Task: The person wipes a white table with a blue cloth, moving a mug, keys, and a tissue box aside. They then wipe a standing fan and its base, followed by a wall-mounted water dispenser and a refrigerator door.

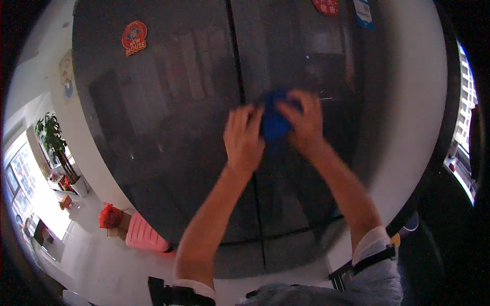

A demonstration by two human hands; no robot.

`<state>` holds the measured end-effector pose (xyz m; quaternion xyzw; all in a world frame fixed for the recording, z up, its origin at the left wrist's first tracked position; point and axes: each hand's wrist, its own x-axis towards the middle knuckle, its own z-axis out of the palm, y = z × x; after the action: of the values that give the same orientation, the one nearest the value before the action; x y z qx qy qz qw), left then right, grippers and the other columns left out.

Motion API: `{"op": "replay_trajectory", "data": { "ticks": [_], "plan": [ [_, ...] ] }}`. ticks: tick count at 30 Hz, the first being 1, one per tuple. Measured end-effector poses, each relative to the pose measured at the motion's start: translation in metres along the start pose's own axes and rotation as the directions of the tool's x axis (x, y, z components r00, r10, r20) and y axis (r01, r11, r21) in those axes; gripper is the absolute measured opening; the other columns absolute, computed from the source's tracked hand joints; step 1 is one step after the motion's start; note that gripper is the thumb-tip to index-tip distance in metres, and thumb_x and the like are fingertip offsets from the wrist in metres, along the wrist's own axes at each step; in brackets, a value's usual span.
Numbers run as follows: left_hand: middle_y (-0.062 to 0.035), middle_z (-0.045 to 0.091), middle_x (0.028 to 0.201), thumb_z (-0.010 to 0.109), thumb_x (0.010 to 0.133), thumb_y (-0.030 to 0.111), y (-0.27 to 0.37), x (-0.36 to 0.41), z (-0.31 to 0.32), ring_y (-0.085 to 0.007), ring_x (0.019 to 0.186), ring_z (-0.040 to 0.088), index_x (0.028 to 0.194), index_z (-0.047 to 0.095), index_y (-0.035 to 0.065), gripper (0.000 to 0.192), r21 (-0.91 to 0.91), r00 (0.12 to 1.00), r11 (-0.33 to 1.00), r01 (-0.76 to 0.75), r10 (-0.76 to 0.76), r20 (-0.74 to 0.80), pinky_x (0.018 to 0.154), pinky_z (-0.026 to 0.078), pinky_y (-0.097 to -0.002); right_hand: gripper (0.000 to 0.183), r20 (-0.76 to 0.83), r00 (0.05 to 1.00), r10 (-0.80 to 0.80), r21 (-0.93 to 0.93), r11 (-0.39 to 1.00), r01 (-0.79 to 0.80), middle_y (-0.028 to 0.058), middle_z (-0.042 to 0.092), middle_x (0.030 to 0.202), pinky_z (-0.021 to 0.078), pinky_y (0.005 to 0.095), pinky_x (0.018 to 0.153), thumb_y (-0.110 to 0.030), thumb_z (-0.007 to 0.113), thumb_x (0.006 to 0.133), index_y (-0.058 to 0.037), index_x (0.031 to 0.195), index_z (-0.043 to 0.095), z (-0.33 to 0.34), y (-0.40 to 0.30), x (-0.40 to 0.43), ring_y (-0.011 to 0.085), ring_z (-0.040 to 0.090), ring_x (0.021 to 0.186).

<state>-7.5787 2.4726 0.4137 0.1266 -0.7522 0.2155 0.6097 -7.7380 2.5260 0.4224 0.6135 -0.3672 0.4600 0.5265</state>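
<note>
A blue cloth (276,124), blurred, is held against the glossy dark door of a large refrigerator (183,153). My right hand (306,118) is closed on the cloth's right side, its fingers bent over the top. Close by on the left, my left hand (245,134) rests at the dark vertical gap between the doors, its fingertips beside the cloth's left edge. Blur hides whether those fingertips touch the cloth or the door, and how far they are curled.
A round magnet or sticker (134,37) is on the upper left door; a red sticker (326,7) and a label (363,14) are at upper right. On the floor at left stand a pink plastic container (143,235), a red bag (111,217) and a potted plant (53,137).
</note>
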Motion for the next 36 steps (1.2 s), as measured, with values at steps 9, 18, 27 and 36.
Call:
{"op": "replay_trajectory", "data": {
  "ticks": [9,18,27,36],
  "plan": [
    [-0.0158,0.049,0.116,0.053,0.073,0.003,-0.031,0.166,-0.023,-0.0311,0.108,0.048,0.114,0.053,-0.0006,0.041,0.229,0.965,0.958,-0.174,0.213,-0.155,0.091,0.038,-0.0414,0.043,-0.1,0.992,-0.074,-0.255,0.966,0.046,0.0134,0.046,0.122,0.0391,0.0459,0.09,-0.014,0.066,0.067,-0.0142,0.109,0.06,0.003,0.052,0.206,0.0357,0.045,0.111],
    [-0.0199,0.043,0.127,0.053,0.077,0.007,-0.059,0.152,-0.045,-0.0309,0.122,0.039,0.114,0.051,-0.0025,0.039,0.274,0.905,0.865,-0.42,0.422,0.055,0.102,0.03,-0.0433,0.057,-0.103,0.974,-0.202,-0.344,0.926,0.156,0.0117,0.038,0.132,0.0376,0.0461,0.095,-0.018,0.067,0.067,-0.026,0.122,0.053,0.016,0.033,0.172,0.0391,0.038,0.119],
    [-0.0213,0.038,0.132,0.055,0.082,0.016,-0.097,0.281,-0.067,-0.0376,0.121,0.039,0.119,0.049,0.0001,0.041,0.284,0.941,0.917,-0.279,0.32,-0.107,0.101,0.032,-0.0429,0.038,-0.385,0.906,-0.175,-0.34,0.94,0.036,0.0246,0.052,0.115,0.0375,0.0468,0.094,-0.016,0.061,0.073,-0.0052,0.109,0.06,0.061,0.118,0.386,0.0417,0.049,0.105],
    [-0.016,0.045,0.127,0.058,0.073,0.015,-0.084,0.2,-0.099,-0.0302,0.125,0.036,0.104,0.059,0.0056,0.033,0.177,0.822,0.812,-0.556,0.505,0.263,0.098,0.033,-0.0479,0.042,-0.379,0.92,0.101,-0.274,0.937,-0.216,0.0232,0.054,0.113,0.038,0.0465,0.093,-0.023,0.059,0.075,-0.0039,0.113,0.057,0.082,0.156,0.454,0.0403,0.051,0.105]
  ]
}}
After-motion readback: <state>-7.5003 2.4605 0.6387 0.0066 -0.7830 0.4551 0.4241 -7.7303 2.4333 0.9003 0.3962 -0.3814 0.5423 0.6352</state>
